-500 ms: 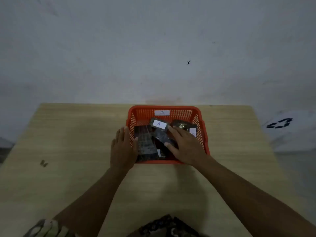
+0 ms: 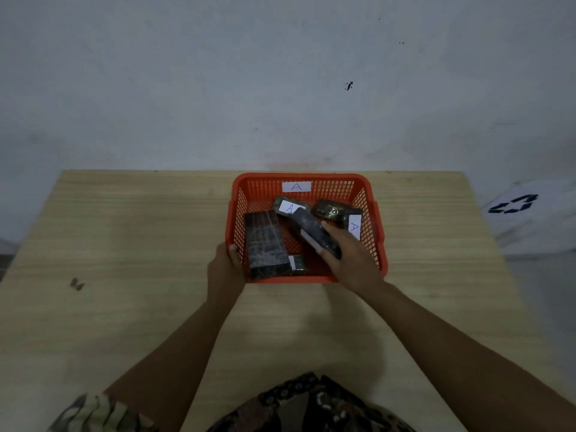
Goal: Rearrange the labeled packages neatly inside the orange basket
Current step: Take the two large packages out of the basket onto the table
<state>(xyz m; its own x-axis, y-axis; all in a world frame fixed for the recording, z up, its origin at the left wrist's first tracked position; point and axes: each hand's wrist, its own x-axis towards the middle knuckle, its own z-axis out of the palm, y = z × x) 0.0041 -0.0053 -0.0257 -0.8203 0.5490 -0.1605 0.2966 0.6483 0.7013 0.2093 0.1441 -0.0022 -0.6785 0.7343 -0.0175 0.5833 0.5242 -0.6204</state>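
Orange basket [image 2: 307, 181] sits on the wooden table [image 2: 131, 232] near its far edge, holding several dark labeled packages. We note our right hand [image 2: 350, 260] clamped on a tilted dark package [image 2: 313, 233] inside; our left hand [image 2: 224, 269] grips the basket's near-left rim.

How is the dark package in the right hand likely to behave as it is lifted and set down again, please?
The dark package looks like a rigid block, so it probably won't flop. Its wrap seems glossy, so it may slip in the right hand. Being long and narrow, it would likely tip if stood on end in the orange basket.
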